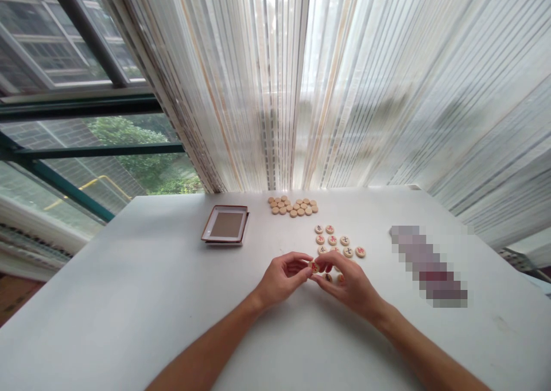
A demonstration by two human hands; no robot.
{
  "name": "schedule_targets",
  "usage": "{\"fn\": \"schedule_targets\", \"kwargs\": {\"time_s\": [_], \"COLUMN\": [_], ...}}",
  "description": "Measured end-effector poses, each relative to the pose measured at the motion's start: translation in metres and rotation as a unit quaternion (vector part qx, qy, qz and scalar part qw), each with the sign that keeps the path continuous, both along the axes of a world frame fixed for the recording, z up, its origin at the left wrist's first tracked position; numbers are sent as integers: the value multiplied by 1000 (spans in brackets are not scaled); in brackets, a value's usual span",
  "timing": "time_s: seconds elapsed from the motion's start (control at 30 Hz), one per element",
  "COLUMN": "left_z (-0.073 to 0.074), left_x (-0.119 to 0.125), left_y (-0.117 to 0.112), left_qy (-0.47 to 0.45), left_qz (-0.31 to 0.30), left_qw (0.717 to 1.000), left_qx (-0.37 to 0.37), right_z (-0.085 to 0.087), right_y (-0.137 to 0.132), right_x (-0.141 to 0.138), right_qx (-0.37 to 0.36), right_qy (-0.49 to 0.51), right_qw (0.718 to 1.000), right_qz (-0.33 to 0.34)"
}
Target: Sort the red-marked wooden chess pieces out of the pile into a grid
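A round wooden xiangqi piece (314, 267) with a red character on its face is held up just above the table. My left hand (282, 276) pinches it from the left between thumb and fingertips. From the other side, my right hand (344, 279) has its thumb and forefinger at the edge of the same piece. Face-up pieces with red or black characters, such as one red-marked xiangqi piece (360, 252), lie in loose rows beyond and under my right hand, which partly covers several of them.
At the back of the white table (163, 299) lies a cluster of blank-side-up pieces (300, 207). A shallow open box (225, 225) stands to the left. On the right is a pixelated, unreadable object (428, 267). Striped curtains (275, 92) hang behind the table.
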State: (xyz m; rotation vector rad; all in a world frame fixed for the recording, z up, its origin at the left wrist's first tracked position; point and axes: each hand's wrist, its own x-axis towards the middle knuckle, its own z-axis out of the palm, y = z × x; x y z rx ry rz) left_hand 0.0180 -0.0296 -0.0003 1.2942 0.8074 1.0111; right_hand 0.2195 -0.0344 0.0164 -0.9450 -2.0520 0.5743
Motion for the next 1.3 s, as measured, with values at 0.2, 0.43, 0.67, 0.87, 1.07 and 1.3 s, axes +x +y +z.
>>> {"fn": "schedule_targets", "kwargs": {"time_s": [0.2,0.43,0.67,0.87,1.07,1.3], "left_z": [-1,0,2,0,-1,4], "left_x": [1,2,1,1,1,3], "left_y": [3,3,-1,-3,-3,-8], "left_qy": [-2,5,-4,-1,19,82], "left_qz": [53,60,19,18,23,42], "left_qw": [998,998,1000,1000,1000,993], "left_qx": [-19,-25,-14,-13,6,71], "right_z": [7,7,5,8,9,7], "right_y": [8,9,0,0,-2,-2], "right_x": [18,17,4,3,3,3], "right_qx": [13,23,-17,-20,-51,-72], "right_qy": [23,31,-11,5,7,11], "right_qw": [995,996,1000,1000,999,997], "right_qz": [-92,-76,1,-4,-2,2]}}
